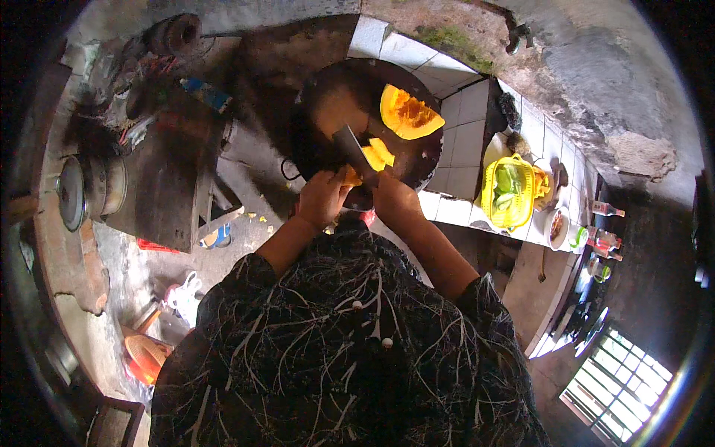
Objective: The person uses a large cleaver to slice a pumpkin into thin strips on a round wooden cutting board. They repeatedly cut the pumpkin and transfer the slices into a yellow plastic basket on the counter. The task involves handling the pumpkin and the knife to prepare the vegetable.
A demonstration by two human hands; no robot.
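Observation:
My right hand [396,204] grips a kitchen cleaver [352,146], its broad blade pointing away from me and to the left. Close beside the blade, my left hand [322,200] holds a small piece of pumpkin [352,177], partly hidden by the fingers. Two yellow pumpkin pieces [379,156] lie against the blade's right side. Farther off rests a large cut pumpkin wedge [412,114], its orange stringy hollow showing. All this is over a large round dark pan-like vessel [318,78] with a ring handle at its left.
On the white-tiled counter [453,211] to the right stand a yellow plastic basket [487,193] of green vegetables, a bowl [547,237] and several bottles [606,209]. Left is a dark wooden table [162,184] with a lidded pot [72,193]. An orange basket [144,352] sits lower left.

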